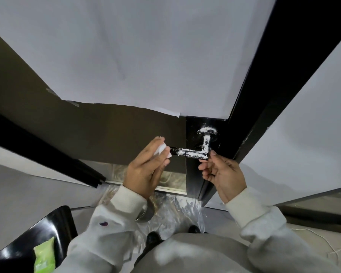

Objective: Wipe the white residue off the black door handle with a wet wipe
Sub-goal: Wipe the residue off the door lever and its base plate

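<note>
The black door handle (193,153) sticks out from the dark door, an L-shaped lever streaked with white residue along its bar, neck and round base. My left hand (146,166) holds a folded white wet wipe (161,149) against the lever's free left end. Just below the lever's bend, my right hand (222,174) hovers with loosely curled fingers and nothing in it, the thumb tip close to the handle.
White paper (146,56) covers the door above the handle. Clear plastic sheeting (165,209) lies on the floor. A black chair (37,243) at the lower left carries a green wipe packet (44,257). A white cord (323,241) runs along the floor on the right.
</note>
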A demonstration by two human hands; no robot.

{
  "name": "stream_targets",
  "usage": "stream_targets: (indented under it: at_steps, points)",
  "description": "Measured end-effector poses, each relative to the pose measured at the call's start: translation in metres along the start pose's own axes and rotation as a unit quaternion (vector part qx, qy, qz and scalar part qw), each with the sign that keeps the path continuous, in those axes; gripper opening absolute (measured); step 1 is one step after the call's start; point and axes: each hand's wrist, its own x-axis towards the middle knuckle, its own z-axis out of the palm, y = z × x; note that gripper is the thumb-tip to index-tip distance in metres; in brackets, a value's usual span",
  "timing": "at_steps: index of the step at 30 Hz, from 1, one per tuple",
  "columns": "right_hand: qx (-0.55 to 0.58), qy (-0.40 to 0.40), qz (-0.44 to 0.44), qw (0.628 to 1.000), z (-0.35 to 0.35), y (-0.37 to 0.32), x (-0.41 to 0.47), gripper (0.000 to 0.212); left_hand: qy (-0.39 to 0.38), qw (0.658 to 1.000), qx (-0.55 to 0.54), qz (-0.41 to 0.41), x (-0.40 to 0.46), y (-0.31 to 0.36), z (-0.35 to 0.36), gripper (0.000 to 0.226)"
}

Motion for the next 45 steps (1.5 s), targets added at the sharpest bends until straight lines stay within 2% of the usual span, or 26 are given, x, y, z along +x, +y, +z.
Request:
stream_targets:
  at_steps: [3, 7, 9, 11, 13, 15, 21, 26, 32, 35, 39, 42, 45]
  points:
    - [0.000, -0.005, 0.004, 1.000, 0.003, -0.002, -0.002, 0.044, -0.017, 0.999, -0.020, 0.019, 0.012, -0.009, -0.004, 0.029]
    - [0.015, -0.004, 0.005, 1.000, 0.002, -0.002, -0.003, 0.035, -0.048, 0.998, -0.043, 0.026, 0.033, -0.021, -0.017, 0.023]
    - [0.013, -0.003, 0.005, 1.000, 0.003, -0.002, -0.003, 0.033, -0.082, 0.996, -0.046, 0.004, 0.040, -0.020, -0.021, 0.022]
    - [0.012, -0.001, 0.005, 1.000, 0.006, -0.002, -0.003, 0.037, -0.107, 0.987, -0.077, -0.087, 0.044, -0.017, -0.023, 0.021]
    - [0.013, 0.000, 0.006, 1.000, 0.007, -0.003, -0.004, 0.039, -0.118, 0.960, -0.147, -0.207, 0.051, -0.012, -0.022, 0.010]
    - [0.012, 0.002, 0.006, 1.000, 0.007, -0.004, -0.005, 0.043, -0.129, 0.937, -0.192, -0.261, 0.060, -0.008, -0.019, 0.003]
    - [0.026, 0.005, 0.012, 1.000, 0.000, -0.008, -0.008, 0.034, -0.134, 0.936, -0.213, -0.247, 0.060, 0.006, -0.017, 0.018]
    - [0.027, 0.000, 0.013, 1.000, -0.003, -0.007, -0.007, 0.041, -0.159, 0.975, -0.118, -0.099, 0.062, 0.013, -0.010, 0.019]
    - [0.013, 0.000, 0.011, 1.000, -0.007, -0.006, -0.005, 0.039, -0.230, 0.972, -0.036, -0.027, 0.057, 0.007, -0.008, 0.034]
    - [0.006, -0.001, 0.011, 1.000, -0.007, -0.006, -0.004, 0.039, -0.240, 0.969, -0.035, -0.041, 0.059, 0.006, -0.009, 0.034]
    - [-0.003, 0.000, 0.007, 1.000, -0.008, -0.004, -0.003, 0.037, -0.233, 0.966, -0.042, -0.105, 0.068, 0.016, -0.008, 0.025]
    - [-0.005, -0.004, 0.007, 1.000, -0.007, -0.004, -0.004, 0.036, -0.241, 0.958, -0.020, -0.153, 0.076, 0.017, -0.007, 0.043]
    - [-0.003, -0.006, 0.004, 1.000, -0.010, -0.003, -0.004, 0.036, -0.303, 0.935, -0.071, -0.171, 0.079, 0.008, -0.014, 0.021]
